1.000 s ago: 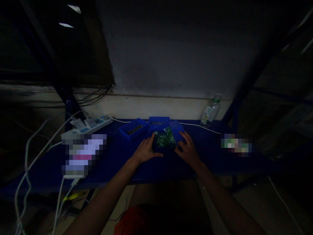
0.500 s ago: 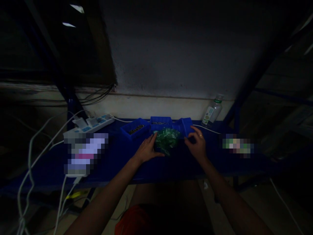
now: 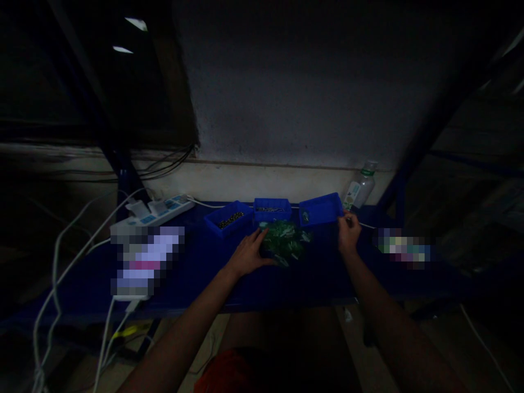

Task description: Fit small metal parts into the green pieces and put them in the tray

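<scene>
Rightward since the earlier frames, the right hand (image 3: pixel 348 233) has carried the blue plastic bin (image 3: pixel 320 210) off the pile of green pieces (image 3: pixel 285 240); its fingers now pinch the bin's right end, long axis running left-right. Head view: left hand (image 3: pixel 248 255), forearm extended, lies flat and open-palmed against the pile's left edge on the blue shelf (image 3: pixel 204 273).

text: none legible; bottle (image 3: pixel 359 190) label too dark and small to read
</scene>
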Action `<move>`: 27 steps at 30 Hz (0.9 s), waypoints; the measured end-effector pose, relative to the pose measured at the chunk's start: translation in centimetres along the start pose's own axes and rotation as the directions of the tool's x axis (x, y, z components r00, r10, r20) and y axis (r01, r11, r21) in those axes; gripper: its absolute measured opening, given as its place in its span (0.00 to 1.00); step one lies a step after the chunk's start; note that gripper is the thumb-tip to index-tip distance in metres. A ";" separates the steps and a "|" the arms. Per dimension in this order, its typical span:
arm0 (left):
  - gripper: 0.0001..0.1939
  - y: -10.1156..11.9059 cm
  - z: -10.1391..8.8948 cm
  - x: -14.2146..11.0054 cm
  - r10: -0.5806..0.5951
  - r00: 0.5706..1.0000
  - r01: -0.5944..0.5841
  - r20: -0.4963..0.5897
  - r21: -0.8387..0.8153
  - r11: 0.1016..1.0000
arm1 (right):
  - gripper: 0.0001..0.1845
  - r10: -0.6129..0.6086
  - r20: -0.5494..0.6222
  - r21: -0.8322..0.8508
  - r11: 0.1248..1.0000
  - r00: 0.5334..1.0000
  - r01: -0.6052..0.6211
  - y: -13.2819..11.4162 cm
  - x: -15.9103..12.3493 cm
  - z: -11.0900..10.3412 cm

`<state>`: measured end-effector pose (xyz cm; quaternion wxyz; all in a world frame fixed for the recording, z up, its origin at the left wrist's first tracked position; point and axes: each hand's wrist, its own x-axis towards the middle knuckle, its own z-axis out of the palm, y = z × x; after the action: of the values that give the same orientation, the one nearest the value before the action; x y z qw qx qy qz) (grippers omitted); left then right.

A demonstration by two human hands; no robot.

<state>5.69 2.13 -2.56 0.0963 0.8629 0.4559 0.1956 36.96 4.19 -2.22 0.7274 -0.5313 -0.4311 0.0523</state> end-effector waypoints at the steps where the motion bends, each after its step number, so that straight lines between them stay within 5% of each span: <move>1: 0.50 0.0 0.0 0.0 0.004 1.000 -0.004 0.001 0.003 1.000 | 0.06 -0.094 0.026 -0.030 0.995 0.995 0.094 -0.7 -0.5 -0.1; 4: 0.50 0.0 0.1 0.0 0.009 1.000 -0.009 -0.003 0.008 1.000 | 0.05 -0.399 0.223 -0.094 0.899 0.890 0.427 -3.0 -2.2 -0.5; 7: 0.50 -0.1 0.3 0.1 0.013 1.000 -0.013 -0.016 0.002 1.000 | 0.05 -0.619 0.486 0.027 0.716 0.617 0.697 -4.8 -3.8 -0.9; 10: 0.50 -0.1 0.4 0.1 0.023 0.999 -0.023 -0.032 -0.004 1.000 | 0.04 -0.696 0.632 0.179 0.559 0.341 0.809 -5.5 -4.9 -1.0; 11: 0.50 -0.1 0.4 0.2 0.026 0.999 -0.026 -0.038 -0.005 1.000 | 0.05 -0.697 0.657 0.205 0.531 0.286 0.822 -5.5 -5.1 -0.9; 13: 0.50 -0.2 0.4 0.2 0.034 0.999 -0.034 -0.042 -0.006 0.999 | 0.05 -0.695 0.674 0.221 0.512 0.249 0.830 -5.6 -5.4 -0.7; 15: 0.50 -0.2 0.4 0.1 0.038 0.999 -0.038 -0.036 -0.006 0.999 | 0.03 -0.698 0.636 0.182 0.551 0.329 0.815 -5.7 -5.4 -0.4; 19: 0.49 -0.3 0.4 0.1 0.041 0.999 -0.041 -0.033 0.000 0.999 | 0.06 -0.570 0.346 -0.057 0.780 0.745 0.624 -5.1 -4.2 0.0; 21: 0.48 -0.2 0.4 0.1 0.062 0.997 -0.062 -0.048 0.006 0.998 | 0.09 -0.403 0.150 -0.143 0.895 0.903 0.423 -3.9 -2.8 0.2; 23: 0.45 -0.1 0.3 0.1 0.102 0.992 -0.101 -0.073 0.014 0.995 | 0.12 -0.205 -0.021 -0.131 0.971 0.979 0.200 -1.9 -1.3 0.4; 27: 0.40 0.3 0.0 0.2 0.197 0.974 -0.195 -0.114 0.033 0.980 | 0.16 0.167 -0.120 -0.018 0.985 0.979 -0.170 2.5 1.0 0.8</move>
<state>5.97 2.10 -2.40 0.0405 0.8918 0.3753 0.2494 37.94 6.39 -3.65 0.7372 -0.5781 -0.3414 0.0760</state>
